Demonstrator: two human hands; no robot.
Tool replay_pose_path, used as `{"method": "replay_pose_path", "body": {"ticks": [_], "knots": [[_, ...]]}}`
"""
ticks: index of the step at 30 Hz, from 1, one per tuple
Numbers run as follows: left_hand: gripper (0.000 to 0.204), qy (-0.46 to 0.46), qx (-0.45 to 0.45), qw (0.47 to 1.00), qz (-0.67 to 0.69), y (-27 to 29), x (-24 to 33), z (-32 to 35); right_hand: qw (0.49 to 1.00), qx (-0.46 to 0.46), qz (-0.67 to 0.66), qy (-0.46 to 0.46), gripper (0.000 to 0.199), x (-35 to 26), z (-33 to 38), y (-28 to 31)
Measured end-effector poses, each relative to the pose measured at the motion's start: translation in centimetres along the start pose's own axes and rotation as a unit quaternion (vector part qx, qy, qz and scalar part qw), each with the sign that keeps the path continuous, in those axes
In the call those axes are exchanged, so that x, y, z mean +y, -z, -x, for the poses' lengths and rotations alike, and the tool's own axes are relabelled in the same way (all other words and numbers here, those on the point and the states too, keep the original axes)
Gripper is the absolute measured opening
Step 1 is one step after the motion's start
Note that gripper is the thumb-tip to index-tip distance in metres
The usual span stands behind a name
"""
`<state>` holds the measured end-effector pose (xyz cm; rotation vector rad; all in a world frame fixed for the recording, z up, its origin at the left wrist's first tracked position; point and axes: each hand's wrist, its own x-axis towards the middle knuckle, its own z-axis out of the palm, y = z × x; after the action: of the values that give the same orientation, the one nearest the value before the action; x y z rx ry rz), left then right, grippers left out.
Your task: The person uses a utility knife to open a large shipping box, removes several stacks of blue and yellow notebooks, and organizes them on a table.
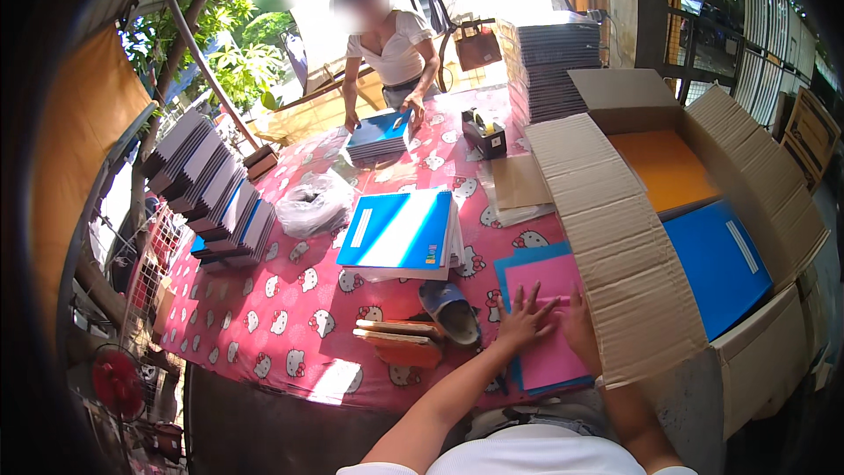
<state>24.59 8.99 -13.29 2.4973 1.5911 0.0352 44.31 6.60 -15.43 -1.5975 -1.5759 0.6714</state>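
A pink sheet (pixel 547 359) lies over blue sheets (pixel 520 261) at the table's near right edge. My left hand (pixel 525 321) rests flat on the pink sheet with its fingers spread. Beside it, my right hand (pixel 580 334) lies along the sheet's right side, fingers stretched out and partly hidden, close to the cardboard box flap. Neither hand holds anything. To the left of my hands are a dark blue slipper-shaped item (pixel 451 312) and a small stack of orange-covered blocks (pixel 400 343). Beyond these lies a pile of blue-covered notebooks (pixel 396 229).
An open cardboard box (pixel 646 286) at right contains blue and orange notebooks. Tall notebook stacks (pixel 215 193) stand at left, near a plastic bag (pixel 314 204). A tape dispenser (pixel 484 134) sits farther back. Across the table, a person (pixel 391 57) handles blue notebooks (pixel 380 135).
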Motion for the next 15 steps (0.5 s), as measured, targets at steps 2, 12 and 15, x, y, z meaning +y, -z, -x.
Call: {"method": "replay_pose_path", "body": {"ticks": [2, 12, 15], "knots": [[0.055, -0.007, 0.005, 1.000, -0.007, 0.4, 0.1, 0.2, 0.999, -0.036, -0.015, 0.017, 0.052, -0.8, -0.4, -0.7], [0.057, -0.004, 0.068, 0.997, 0.046, -0.4, 0.0, 0.4, 0.995, -0.096, -0.029, 0.031, 0.076, -1.6, 0.5, 0.1], [0.058, -0.011, 0.165, 0.979, 0.116, -1.1, -0.5, 0.7, 0.995, -0.091, -0.016, 0.023, 0.084, -2.4, 1.7, 0.9]]}}
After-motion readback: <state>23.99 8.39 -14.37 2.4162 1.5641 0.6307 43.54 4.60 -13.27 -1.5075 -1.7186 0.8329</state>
